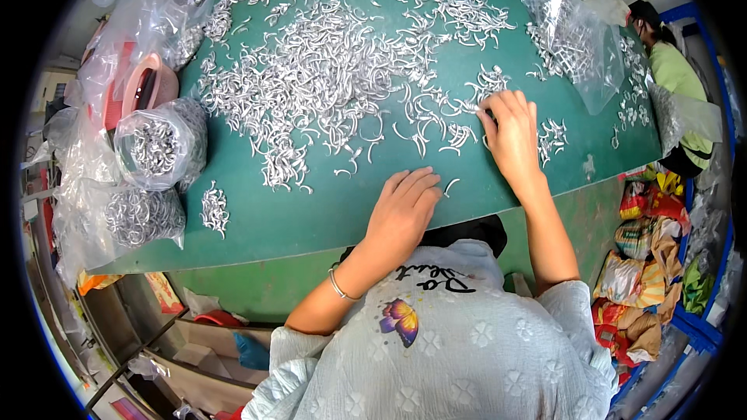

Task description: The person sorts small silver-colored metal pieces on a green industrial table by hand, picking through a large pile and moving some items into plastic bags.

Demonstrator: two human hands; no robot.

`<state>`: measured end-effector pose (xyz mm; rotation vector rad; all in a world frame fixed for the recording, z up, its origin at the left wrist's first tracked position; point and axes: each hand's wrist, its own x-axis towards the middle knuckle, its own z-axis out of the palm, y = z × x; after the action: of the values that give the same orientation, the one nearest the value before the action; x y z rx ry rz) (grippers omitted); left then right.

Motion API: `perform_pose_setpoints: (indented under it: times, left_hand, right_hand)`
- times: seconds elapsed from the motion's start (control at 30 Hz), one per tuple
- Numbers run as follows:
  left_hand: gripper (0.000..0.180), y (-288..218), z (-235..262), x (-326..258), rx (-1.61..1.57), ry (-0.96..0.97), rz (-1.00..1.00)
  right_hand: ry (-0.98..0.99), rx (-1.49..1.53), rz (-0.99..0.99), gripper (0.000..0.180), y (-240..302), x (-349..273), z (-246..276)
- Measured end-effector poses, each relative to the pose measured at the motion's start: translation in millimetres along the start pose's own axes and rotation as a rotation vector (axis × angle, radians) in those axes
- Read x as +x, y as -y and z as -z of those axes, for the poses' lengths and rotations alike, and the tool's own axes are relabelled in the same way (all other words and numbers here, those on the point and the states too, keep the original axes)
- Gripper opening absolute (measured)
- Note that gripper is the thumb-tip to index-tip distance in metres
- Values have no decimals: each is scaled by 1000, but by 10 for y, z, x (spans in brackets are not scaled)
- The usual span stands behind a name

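A large scatter of small curved silvery metal pieces (pixel 327 70) covers a green table mat (pixel 311 210). My right hand (pixel 511 136) rests on the mat at the scatter's right edge, fingertips touching a few pieces; I cannot tell whether it pinches one. Lying flat near the mat's front edge, my left hand (pixel 403 206) has its fingers together and extended, and a single curved piece (pixel 450 185) sits just right of its fingertips. There is a thin bracelet on the left wrist.
Clear plastic bags of the same metal pieces (pixel 159 144) (pixel 144 214) sit at the left, another bag (pixel 572 39) at the far right. A small separate pile (pixel 213 208) lies front left. Another person in green (pixel 673 70) works at the right. Colourful sacks (pixel 650 257) stand below.
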<state>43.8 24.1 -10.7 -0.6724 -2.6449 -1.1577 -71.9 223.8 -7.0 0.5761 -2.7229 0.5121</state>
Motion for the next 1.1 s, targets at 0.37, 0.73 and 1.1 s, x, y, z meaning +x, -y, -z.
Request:
perform_pose_setpoints:
  times: [0.37, 0.73, 1.1]
  left_hand:
    - [21, 56, 78, -139, -71, -166, 144]
    - [19, 39, 27, -153, -62, -45, 49]
    - [21, 59, 116, -212, -80, -144, 132]
  right_hand:
    - [255, 398, 246, 8, 641, -409, 133]
    - [22, -15, -55, 5, 44, 65, -61]
    - [5, -6, 61, 9, 65, 89, -54]
